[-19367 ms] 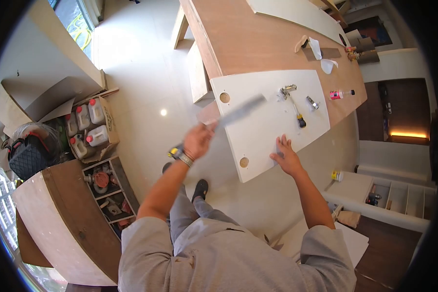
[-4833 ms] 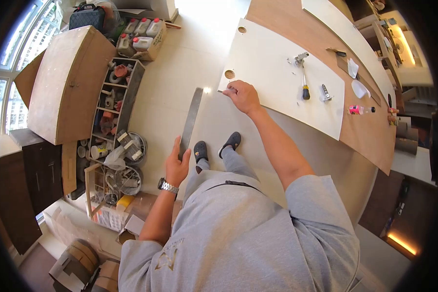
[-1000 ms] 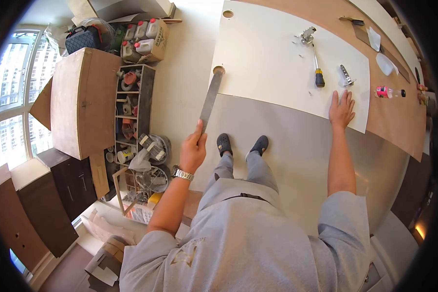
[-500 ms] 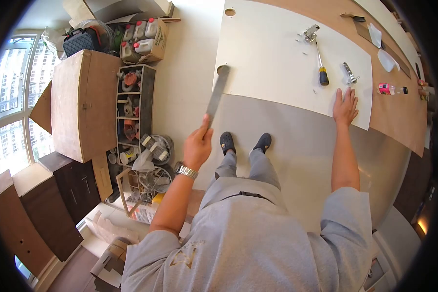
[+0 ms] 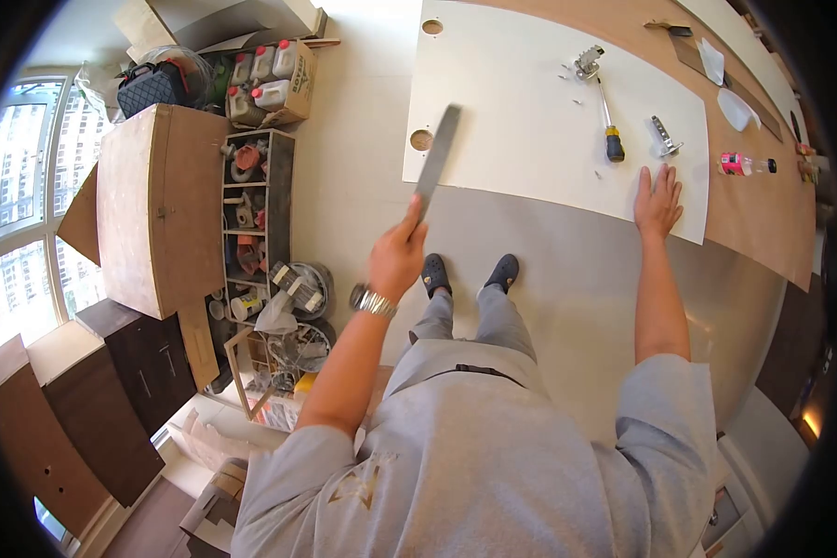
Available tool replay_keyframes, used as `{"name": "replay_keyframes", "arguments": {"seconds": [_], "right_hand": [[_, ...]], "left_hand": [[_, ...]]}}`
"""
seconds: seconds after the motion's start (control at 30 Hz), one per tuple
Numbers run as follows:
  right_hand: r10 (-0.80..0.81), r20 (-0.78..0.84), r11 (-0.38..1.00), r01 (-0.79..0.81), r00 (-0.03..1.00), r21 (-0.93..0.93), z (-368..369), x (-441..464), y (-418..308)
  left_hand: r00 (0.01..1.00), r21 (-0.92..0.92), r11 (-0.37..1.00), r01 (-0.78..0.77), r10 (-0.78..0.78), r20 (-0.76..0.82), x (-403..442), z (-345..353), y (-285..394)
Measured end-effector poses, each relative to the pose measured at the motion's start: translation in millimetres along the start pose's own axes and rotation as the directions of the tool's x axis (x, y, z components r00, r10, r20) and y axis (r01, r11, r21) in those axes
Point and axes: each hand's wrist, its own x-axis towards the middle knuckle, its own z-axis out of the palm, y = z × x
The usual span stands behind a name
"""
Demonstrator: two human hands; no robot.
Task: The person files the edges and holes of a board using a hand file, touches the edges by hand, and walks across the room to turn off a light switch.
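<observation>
My left hand point(image 5: 398, 259) is closed round the lower end of a long, flat grey metal file point(image 5: 439, 153). The file slants up over the near-left corner of a white panel point(image 5: 511, 112), just right of a round hole point(image 5: 421, 140). My right hand point(image 5: 658, 199) lies flat on the panel's near edge with its fingers stretched out. Just beyond those fingers rests a metal cabinet hinge point(image 5: 664, 137). A screwdriver point(image 5: 611, 130) with a yellow and black handle lies to the left, and a second hinge point(image 5: 588, 62) sits near its tip, beside several small screws point(image 5: 567, 76).
Another round hole point(image 5: 431, 27) is at the panel's far left. Right of the panel, a bottle point(image 5: 746, 165) with a pink label lies on a brown board point(image 5: 763, 219). To my left stand a shelf unit point(image 5: 259, 205) and a wooden cabinet point(image 5: 158, 205).
My left hand has moved up and to the right, taking the file's tip off the hole and farther over the panel. My right hand stays on the panel.
</observation>
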Motion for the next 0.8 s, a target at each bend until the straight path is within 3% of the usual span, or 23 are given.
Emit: {"name": "replay_keyframes", "arguments": {"seconds": [0.1,0.2,0.23,0.37,0.57,0.8], "right_hand": [[0.008,0.024,0.999,-0.007,1.000,-0.032,-4,0,-1],[0.007,0.019,1.000,-0.007,1.000,-0.031,-6,0,-4],[-0.002,0.013,1.000,0.002,1.000,-0.021,-4,-2,-3],[-0.003,0.004,1.000,0.003,1.000,-0.004,-4,0,-5],[0.007,0.005,1.000,-0.007,1.000,-0.016,-3,-5,-1],[0.003,-0.007,0.999,-0.003,1.000,-0.035,-5,-3,-4]], "left_hand": [[0.998,0.037,0.999,-0.023,0.021,0.056,40,5,30],[0.991,-0.071,0.992,-0.104,0.098,-0.092,2,-3,-10],[0.999,-0.067,0.998,0.009,-0.011,-0.041,-15,-19,-13],[0.998,-0.061,0.997,-0.055,0.056,0.002,-25,-11,-13],[0.980,-0.042,0.990,-0.135,0.140,0.142,36,62,88],[0.996,-0.074,0.994,-0.085,0.083,-0.034,-54,4,1]]}}
